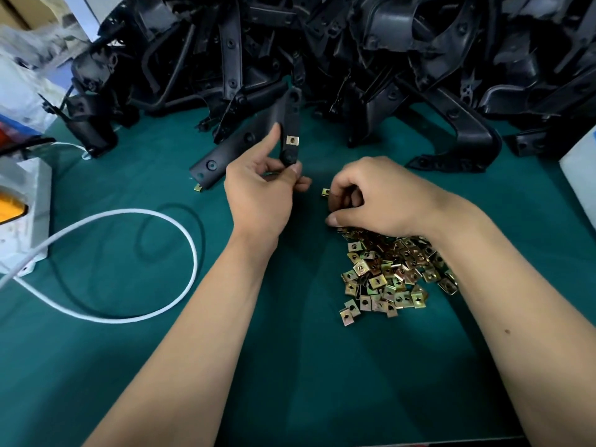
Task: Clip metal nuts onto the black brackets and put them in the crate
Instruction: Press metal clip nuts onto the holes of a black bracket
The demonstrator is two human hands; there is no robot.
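Observation:
My left hand [263, 185] pinches the lower end of a narrow black bracket [291, 124] and holds it upright above the green mat. A metal clip nut [292, 140] sits clipped on the bracket's middle. My right hand [371, 195] is curled at the top of a heap of brass-coloured clip nuts [387, 272], with its fingers bent round one clip nut [326, 192] that shows at the fingertips. Behind both hands rises a large pile of black brackets [354, 59]. No crate is in view.
A black bracket [225, 150] lies left of my left hand with a loose nut [198, 188] at its tip. A white cable [135, 262] loops across the green mat [290, 366]. A white box [29, 214] stands at the left edge, a white container [580, 175] at the right.

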